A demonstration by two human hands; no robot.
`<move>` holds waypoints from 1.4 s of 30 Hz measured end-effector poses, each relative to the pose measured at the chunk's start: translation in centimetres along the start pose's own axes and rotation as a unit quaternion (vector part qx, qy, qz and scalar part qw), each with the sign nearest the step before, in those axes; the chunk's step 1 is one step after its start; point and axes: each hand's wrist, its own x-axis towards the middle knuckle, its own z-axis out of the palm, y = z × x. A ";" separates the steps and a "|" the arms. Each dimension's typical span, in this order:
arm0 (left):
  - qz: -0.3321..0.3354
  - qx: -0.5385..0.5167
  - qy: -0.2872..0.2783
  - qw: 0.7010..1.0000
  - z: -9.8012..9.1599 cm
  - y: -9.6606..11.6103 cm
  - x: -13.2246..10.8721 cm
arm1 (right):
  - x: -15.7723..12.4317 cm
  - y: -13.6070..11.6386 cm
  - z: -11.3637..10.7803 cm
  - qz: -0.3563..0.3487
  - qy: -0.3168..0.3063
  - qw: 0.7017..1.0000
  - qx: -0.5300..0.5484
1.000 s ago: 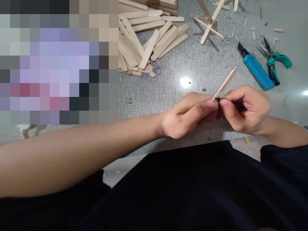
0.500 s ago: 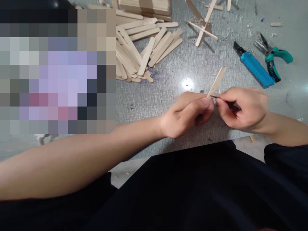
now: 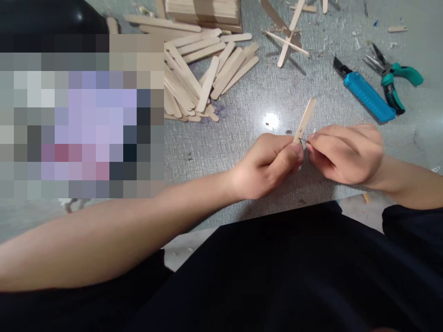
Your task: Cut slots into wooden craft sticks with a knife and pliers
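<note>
Between its thumb and fingers, my left hand (image 3: 268, 163) grips a wooden craft stick (image 3: 306, 115), which points up and away to the right. Small dark marks or holes show on the stick's face near my thumb. Close beside it, my right hand (image 3: 346, 154) pinches a thin dark pointed piece (image 3: 303, 139), its tip at the stick's edge. Most of that piece is hidden by my fingers, so its kind is unclear.
A heap of loose craft sticks (image 3: 207, 69) and a stacked bundle (image 3: 204, 11) lie at the back. Crossed sticks (image 3: 290, 41) stand right of them. A blue utility knife (image 3: 368, 94) and green-handled pliers (image 3: 391, 76) lie at right, among scraps. A pixelated patch hides the left.
The craft stick has turned so its flat face shows more. My right hand has shifted slightly left and rotated, and less of the dark piece shows.
</note>
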 end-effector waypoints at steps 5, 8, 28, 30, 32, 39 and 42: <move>0.007 0.050 0.003 0.999 -0.1 -0.3 -0.3 | 0.2 -0.2 -0.1 -0.020 -0.005 1.000 -0.018; 0.009 0.082 0.008 0.997 -0.2 -0.6 -0.4 | 0.5 -0.3 -0.1 -0.019 0.001 1.000 -0.016; -0.093 0.058 -0.004 0.994 -0.5 0.7 0.3 | 1.5 0.2 0.0 0.040 -0.030 0.996 0.075; -0.124 -0.054 0.000 0.991 -0.3 0.8 0.5 | 1.5 0.9 0.3 0.040 0.009 0.996 0.085; -0.133 -0.159 -0.002 0.978 -0.2 0.7 0.7 | 1.4 1.5 0.6 0.062 0.023 0.992 0.109; -0.151 -0.237 0.013 0.960 0.0 -0.6 0.5 | 1.2 1.6 1.0 0.173 0.017 0.947 0.271; -0.143 -0.258 0.017 0.955 0.2 -0.7 0.5 | 1.4 1.6 1.1 0.221 0.009 0.906 0.362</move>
